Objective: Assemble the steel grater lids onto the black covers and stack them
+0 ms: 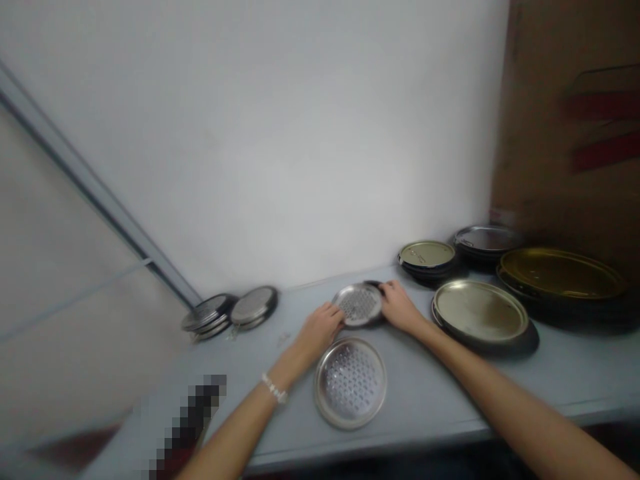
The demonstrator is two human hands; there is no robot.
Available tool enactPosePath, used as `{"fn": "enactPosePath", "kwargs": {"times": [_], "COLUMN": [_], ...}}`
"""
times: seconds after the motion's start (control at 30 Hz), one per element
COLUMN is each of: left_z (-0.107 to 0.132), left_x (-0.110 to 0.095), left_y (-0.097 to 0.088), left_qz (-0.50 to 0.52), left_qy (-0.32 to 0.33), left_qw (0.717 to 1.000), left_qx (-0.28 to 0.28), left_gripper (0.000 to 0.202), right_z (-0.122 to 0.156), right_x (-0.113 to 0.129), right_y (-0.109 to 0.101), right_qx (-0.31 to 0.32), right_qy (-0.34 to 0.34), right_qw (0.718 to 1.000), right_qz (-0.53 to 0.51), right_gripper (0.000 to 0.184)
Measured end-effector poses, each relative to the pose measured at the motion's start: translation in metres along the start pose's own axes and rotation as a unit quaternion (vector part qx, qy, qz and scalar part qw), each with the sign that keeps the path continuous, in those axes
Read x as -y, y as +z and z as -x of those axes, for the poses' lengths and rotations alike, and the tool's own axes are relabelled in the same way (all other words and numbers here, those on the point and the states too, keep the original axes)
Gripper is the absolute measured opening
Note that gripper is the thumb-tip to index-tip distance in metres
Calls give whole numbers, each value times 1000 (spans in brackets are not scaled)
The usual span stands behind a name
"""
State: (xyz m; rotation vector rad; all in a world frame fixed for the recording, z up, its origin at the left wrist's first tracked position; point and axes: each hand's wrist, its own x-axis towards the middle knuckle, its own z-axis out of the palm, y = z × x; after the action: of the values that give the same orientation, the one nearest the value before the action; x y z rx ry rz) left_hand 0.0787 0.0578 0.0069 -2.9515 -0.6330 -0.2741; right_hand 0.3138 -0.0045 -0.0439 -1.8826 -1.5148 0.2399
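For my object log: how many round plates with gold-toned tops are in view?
3: a small one, beyond the right hand and to its right; a larger pale one, nearer the camera; and the largest one, at far right. Others may be hidden underneath.

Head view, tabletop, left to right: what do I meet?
Stacked round silver metal discs, second round silver metal stack, left hand, farther patterned round silver metal disc, right hand, small round gold metal tray, round pale gold metal tray, large round gold metal tray.

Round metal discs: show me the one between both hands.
It's the silvery textured disc with the left hand at its left edge and the right hand at its right. No other disc has a hand on each side.
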Motion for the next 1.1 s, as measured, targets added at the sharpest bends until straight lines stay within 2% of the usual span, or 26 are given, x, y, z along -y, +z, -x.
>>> {"fn": "enactPosePath", "kwargs": {"times": [0.1, 0.2, 0.27, 0.33, 0.37, 0.43, 0.5, 0.57, 0.63, 0.7, 0.77, 0.83, 0.9, 1.1], "left_z": [6, 20, 31, 40, 44, 51, 56, 60, 64, 67, 69, 70, 71, 75], "left_x": [9, 17, 18, 15, 12, 3, -5, -13, -20, -25, -28, -31, -33, -33], "left_y": [-3, -15, -28, -43, -51, -65, -74, -77, -73, -61, -48, -36, -29, -23], "left_qz": [-43, -24, 34, 120, 172, 296, 431, 556, 640, 678, 687, 689, 681, 607], "left_qy": [24, 38, 25, -22, -61, -146, -212, -255, -292, -322, -348, -368, -377, -371], "left_qw": [999, 999, 996, 981, 965, 913, 843, 769, 701, 658, 636, 624, 628, 702], "left_qx": [-3, -31, -79, -152, -191, -242, -241, -188, -117, -59, -35, -21, -17, -31], "left_gripper": [15, 18, 18, 16, 16, 22, 33, 46, 55, 57, 53, 50, 46, 35], "right_z": [1, 1, 2, 7, 12, 29, 55, 85, 112, 130, 139, 142, 141, 142], "right_x": [1, 5, 11, 23, 30, 48, 65, 77, 79, 74, 64, 55, 50, 58], "right_y": [-1, -4, -9, -18, -23, -34, -43, -49, -47, -39, -25, -11, 0, 6], "right_qx": [-14, -28, -52, -99, -126, -136, -85, -17, 22, 43, 66, 90, 108, 109], "right_qy": [13, 31, 32, 0, -32, -85, -113, -149, -169, -165, -143, -126, -107, -94], "right_qw": [1000, 999, 998, 994, 987, 966, 947, 939, 942, 952, 964, 973, 980, 989], "right_qz": [3, 4, -2, -48, -93, -203, -287, -311, -289, -255, -216, -170, -128, -46], "right_gripper": [46, 43, 39, 38, 39, 44, 50, 65, 99, 120, 134, 142, 142, 137]}}
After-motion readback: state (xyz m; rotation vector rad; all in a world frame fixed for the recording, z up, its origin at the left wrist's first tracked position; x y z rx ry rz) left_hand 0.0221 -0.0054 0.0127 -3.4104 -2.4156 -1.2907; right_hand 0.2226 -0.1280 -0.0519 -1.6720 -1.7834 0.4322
